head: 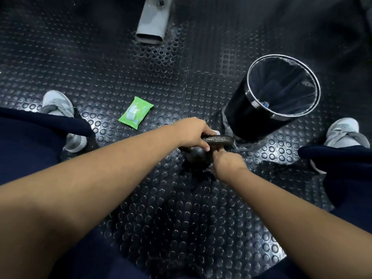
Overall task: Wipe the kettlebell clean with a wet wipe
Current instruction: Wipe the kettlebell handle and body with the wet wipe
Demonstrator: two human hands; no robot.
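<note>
Item under inspection: a dark kettlebell [198, 157] stands upright on the studded rubber floor [141, 198] between the person's feet, just beside a lined black bin [239, 109]. A green pack [135, 113] of wipes lies on the floor near it, to the left.

Step in hand, as judged: wiping the handle [220, 139].

Recommendations:
- Wrap the wipe fully round the bar and draw it along the whole length, underside included.
- The exposed part of the handle looks rough and speckled, so firm pressure and a second pass seem advisable.
- Steady the body with the other hand so the weight does not rock toward the bin.
- Fold to a fresh face before moving to the ball.

Hands:
- The left hand [192, 135] is clamped over the near end of the handle, fingers curled round the bar. A small white corner, apparently the wet wipe [215, 131], shows past the knuckles, so the wipe is probably trapped between palm and bar.
- The right hand [227, 163] is low against the kettlebell's right side, fingers bent and one reaching up toward the handle. I cannot tell whether it grips anything or only braces.
</note>
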